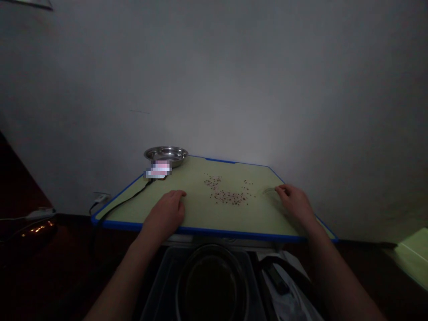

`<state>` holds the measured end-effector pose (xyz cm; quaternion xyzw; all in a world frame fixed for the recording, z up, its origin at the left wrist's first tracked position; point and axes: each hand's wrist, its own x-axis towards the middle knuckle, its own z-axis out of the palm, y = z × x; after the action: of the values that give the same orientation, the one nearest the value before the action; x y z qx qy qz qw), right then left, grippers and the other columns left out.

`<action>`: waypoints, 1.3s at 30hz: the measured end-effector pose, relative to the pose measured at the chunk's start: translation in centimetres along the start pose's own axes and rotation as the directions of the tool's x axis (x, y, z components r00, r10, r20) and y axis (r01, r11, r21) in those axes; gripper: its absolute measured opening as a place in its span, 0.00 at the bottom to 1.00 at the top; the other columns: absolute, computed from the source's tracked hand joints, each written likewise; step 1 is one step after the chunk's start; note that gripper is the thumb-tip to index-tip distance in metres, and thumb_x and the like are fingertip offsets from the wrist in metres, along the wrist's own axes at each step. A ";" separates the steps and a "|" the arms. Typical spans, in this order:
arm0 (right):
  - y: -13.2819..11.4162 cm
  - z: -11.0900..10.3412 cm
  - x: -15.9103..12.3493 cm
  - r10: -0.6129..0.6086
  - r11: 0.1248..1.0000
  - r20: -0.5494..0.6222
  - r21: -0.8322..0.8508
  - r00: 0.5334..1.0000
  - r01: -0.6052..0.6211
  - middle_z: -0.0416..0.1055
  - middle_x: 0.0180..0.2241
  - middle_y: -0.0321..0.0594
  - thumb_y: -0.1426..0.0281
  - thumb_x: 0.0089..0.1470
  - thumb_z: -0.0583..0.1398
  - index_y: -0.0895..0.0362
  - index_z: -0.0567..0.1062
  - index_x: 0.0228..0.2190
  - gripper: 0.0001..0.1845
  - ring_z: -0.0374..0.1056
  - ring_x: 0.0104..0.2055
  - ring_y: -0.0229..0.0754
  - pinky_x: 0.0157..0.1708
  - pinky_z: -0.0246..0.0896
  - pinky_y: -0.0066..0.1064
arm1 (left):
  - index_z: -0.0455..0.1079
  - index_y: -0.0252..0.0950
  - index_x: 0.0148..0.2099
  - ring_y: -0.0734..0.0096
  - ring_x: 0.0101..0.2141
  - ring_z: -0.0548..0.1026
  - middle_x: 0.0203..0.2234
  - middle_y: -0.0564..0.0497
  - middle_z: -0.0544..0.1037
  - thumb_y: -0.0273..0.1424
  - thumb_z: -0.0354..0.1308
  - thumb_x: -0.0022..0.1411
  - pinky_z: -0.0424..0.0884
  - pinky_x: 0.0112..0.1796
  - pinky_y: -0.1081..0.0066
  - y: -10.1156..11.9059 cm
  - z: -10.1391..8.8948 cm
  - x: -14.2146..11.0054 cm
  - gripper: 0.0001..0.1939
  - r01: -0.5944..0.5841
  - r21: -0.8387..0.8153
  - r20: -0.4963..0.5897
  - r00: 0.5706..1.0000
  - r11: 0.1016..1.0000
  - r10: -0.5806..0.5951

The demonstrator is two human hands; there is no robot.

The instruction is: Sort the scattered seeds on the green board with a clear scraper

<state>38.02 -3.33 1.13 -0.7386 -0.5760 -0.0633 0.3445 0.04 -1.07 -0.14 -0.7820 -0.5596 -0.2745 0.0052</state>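
Observation:
Many small dark bits (230,197) that look like beans or seeds lie scattered over the pale green tabletop (200,218). To their left, my left hand (167,207) is at the table with its fingers curled in; I see nothing held in it. On the far side of the bits, my right hand (294,200) pinches a thin, see-through piece with a curved edge (268,191) between thumb and fingers. This piece is faint and blurred, so its kind is unclear. It is held close to the tabletop, just right of the bits.
A shiny metal bowl (166,154) stands at the back left corner. Before it sits a lit, blurred-out device (158,170) with a black cable (123,200). Blue edging (220,232) borders the table. Nearer me is a dark round container (212,285); a grey wall (214,89) rises behind.

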 end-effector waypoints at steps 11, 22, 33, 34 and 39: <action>0.8 3.0 7.3 0.136 0.984 0.241 -0.144 0.961 -0.103 0.69 0.48 0.44 0.65 0.60 0.58 0.58 0.70 0.49 0.17 0.69 0.44 0.44 0.42 0.68 0.42 | 0.68 0.30 0.50 0.59 0.48 0.72 0.46 0.39 0.75 0.26 0.43 0.60 0.66 0.52 0.60 -0.2 0.2 0.0 0.20 -0.001 -0.012 -0.009 1.000 1.000 0.000; -1.7 5.1 9.3 0.194 0.965 0.279 -0.229 0.941 -0.131 0.68 0.49 0.44 0.65 0.60 0.58 0.57 0.69 0.49 0.17 0.69 0.45 0.45 0.42 0.67 0.43 | 0.69 0.31 0.50 0.60 0.48 0.71 0.45 0.40 0.75 0.24 0.44 0.59 0.65 0.52 0.60 0.0 0.0 -0.3 0.19 0.005 -0.041 -0.014 1.000 0.999 -0.006; -12.1 8.0 9.9 -0.091 0.950 0.199 -0.275 0.976 0.145 0.68 0.50 0.44 0.65 0.60 0.57 0.56 0.70 0.49 0.16 0.69 0.46 0.45 0.43 0.67 0.43 | 0.68 0.30 0.49 0.60 0.48 0.71 0.44 0.39 0.75 0.24 0.45 0.60 0.65 0.51 0.61 0.1 0.2 -0.5 0.18 -0.006 -0.047 -0.016 1.000 0.999 0.005; -13.1 8.4 9.7 -0.116 0.943 0.198 -0.285 0.973 0.171 0.68 0.50 0.44 0.65 0.60 0.57 0.56 0.70 0.49 0.16 0.68 0.46 0.45 0.44 0.66 0.43 | 0.68 0.29 0.49 0.60 0.48 0.71 0.44 0.39 0.75 0.24 0.45 0.60 0.65 0.51 0.61 0.1 0.2 -0.5 0.17 -0.009 -0.052 -0.018 1.000 0.999 0.008; -16.7 10.3 8.4 -0.209 0.904 0.219 -0.329 0.953 0.274 0.68 0.50 0.45 0.65 0.60 0.57 0.56 0.70 0.49 0.16 0.68 0.46 0.45 0.44 0.66 0.43 | 0.68 0.30 0.49 0.60 0.48 0.70 0.44 0.40 0.74 0.23 0.45 0.60 0.64 0.51 0.62 0.2 0.1 -0.6 0.17 0.007 -0.053 -0.006 1.000 0.999 -0.008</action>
<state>22.70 11.09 4.80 -0.7140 -0.6708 -0.1422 0.1414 0.07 -1.67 -0.42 -0.7789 -0.5550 -0.2916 -0.0149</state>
